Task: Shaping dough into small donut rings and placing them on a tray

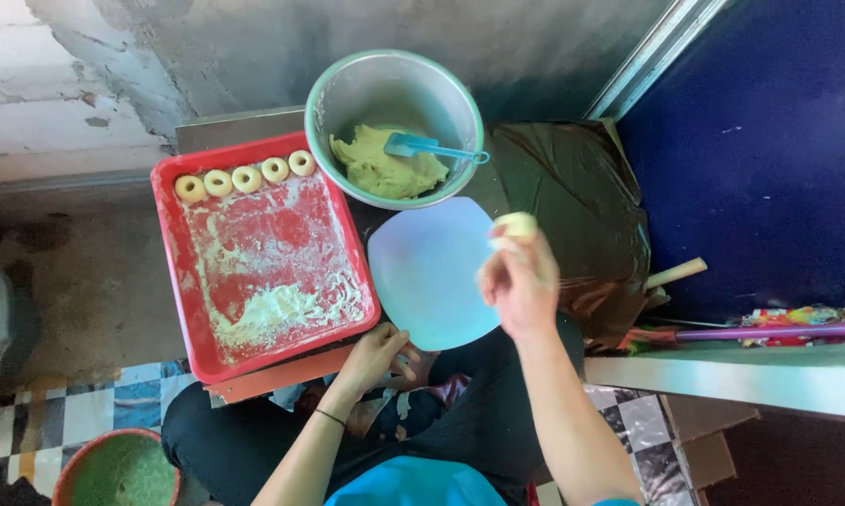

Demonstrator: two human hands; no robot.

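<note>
A: Start nearest the person. What are the hands doing around the white plate (427, 272)?

B: The left hand (377, 354) rests at the plate's near edge, fingers curled against it, though whether it truly grips is hard to tell from here. The right hand (519, 281) hovers above the plate's right edge, fingers pinched around a small lump of pale dough (514, 225).

A: And left of the plate?

B: A red tray (183, 281), touching the plate, dusted with flour, with five dough rings (246, 178) lined along its far edge.

A: Beyond the plate?

B: A metal bowl (347, 89) holding more dough and a blue spatula (432, 147). Right of the plate lies a dark plastic sheet (572, 187).
</note>
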